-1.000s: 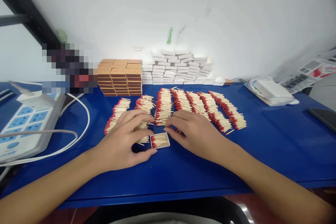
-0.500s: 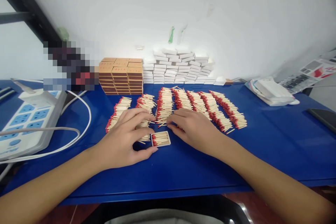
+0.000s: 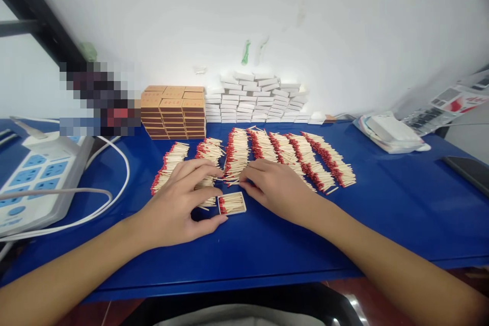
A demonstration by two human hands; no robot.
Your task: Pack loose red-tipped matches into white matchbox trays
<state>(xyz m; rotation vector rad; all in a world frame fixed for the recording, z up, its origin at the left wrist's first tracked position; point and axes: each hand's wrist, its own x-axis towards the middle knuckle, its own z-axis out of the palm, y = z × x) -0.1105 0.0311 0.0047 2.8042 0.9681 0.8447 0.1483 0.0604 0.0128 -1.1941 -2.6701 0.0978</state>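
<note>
A small white matchbox tray (image 3: 232, 212) lies on the blue table, partly filled with red-tipped matches (image 3: 234, 202). My left hand (image 3: 173, 206) has its thumb at the tray's near edge and its index finger at the far left corner, steadying it between them. Just beyond the tray, my right hand (image 3: 277, 188) is curled, thumb and fingers pinched at the near end of a middle row of matches (image 3: 236, 150). Its fingertips touch match ends there; how many they hold is hidden. More rows of matches (image 3: 328, 158) fan out on both sides, partly covered by my hands.
Brown matchboxes (image 3: 173, 112) are stacked at the back left, beside a pile of white trays (image 3: 248, 99) against the wall. A power strip (image 3: 46, 178) with looping white cables (image 3: 124, 163) occupies the left. A packet (image 3: 389, 132) and a dark flat object (image 3: 468, 173) lie at right.
The whole view has shifted slightly. My right fingertips have edged a little along the near end of the middle match row; my left hand stays at the tray.
</note>
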